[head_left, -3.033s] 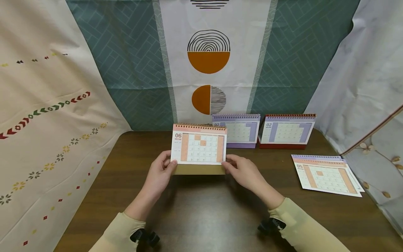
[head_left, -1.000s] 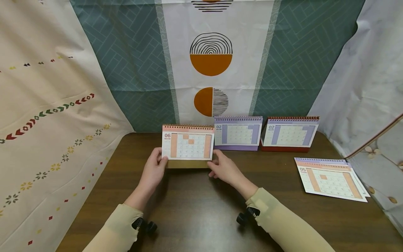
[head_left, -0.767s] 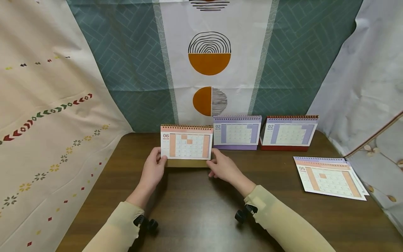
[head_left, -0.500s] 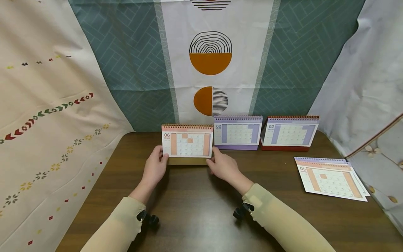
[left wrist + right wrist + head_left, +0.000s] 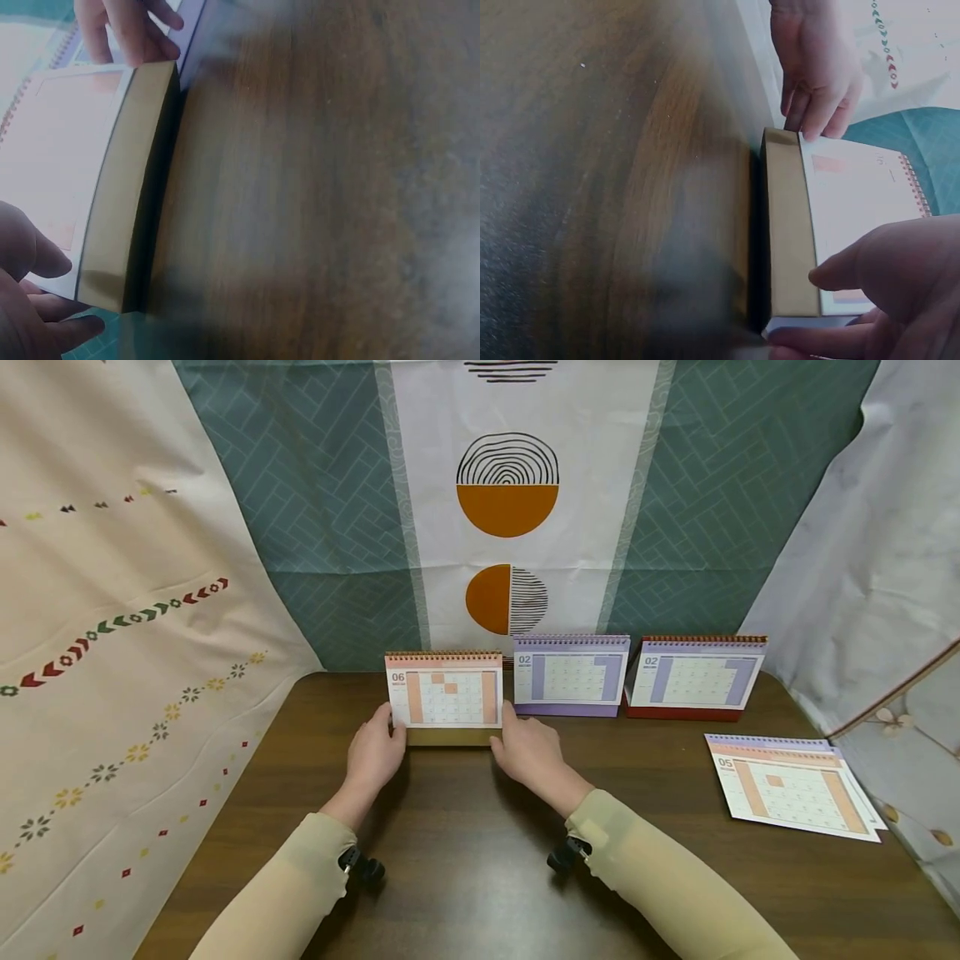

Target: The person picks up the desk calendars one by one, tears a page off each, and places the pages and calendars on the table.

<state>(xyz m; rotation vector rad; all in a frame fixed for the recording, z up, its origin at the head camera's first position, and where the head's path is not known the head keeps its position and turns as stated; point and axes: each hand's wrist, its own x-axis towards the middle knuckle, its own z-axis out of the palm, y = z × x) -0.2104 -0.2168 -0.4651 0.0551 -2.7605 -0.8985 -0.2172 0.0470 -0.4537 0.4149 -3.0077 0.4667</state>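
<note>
A desk calendar (image 5: pixel 450 706) with a gold base, a spiral-bound top and a pink page marked 06 stands at the back of the table. My left hand (image 5: pixel 377 750) holds its left end, thumb on the front. On the other end my right hand (image 5: pixel 531 752) grips it, its thumb (image 5: pixel 840 271) across the page's lower corner and its fingers around the side. In the left wrist view a dark shadow runs under the gold base (image 5: pixel 131 165). Just to the right stands a purple-based desk calendar (image 5: pixel 572 672) showing 02, its lower left corner close to my right fingers.
A red-based desk calendar (image 5: pixel 697 685) marked 02 stands farther right. Loose calendar pads (image 5: pixel 795 789), the top one marked 05, lie overlapped at the right edge of the wooden table (image 5: pixel 465 860). Patterned cloth (image 5: pixel 337 527) hangs behind the table and at both sides.
Both hands have carried the gold-based calendar left and back, from in front of the purple one to beside it. In the last second it has moved slightly farther back; the other calendars stay put.
</note>
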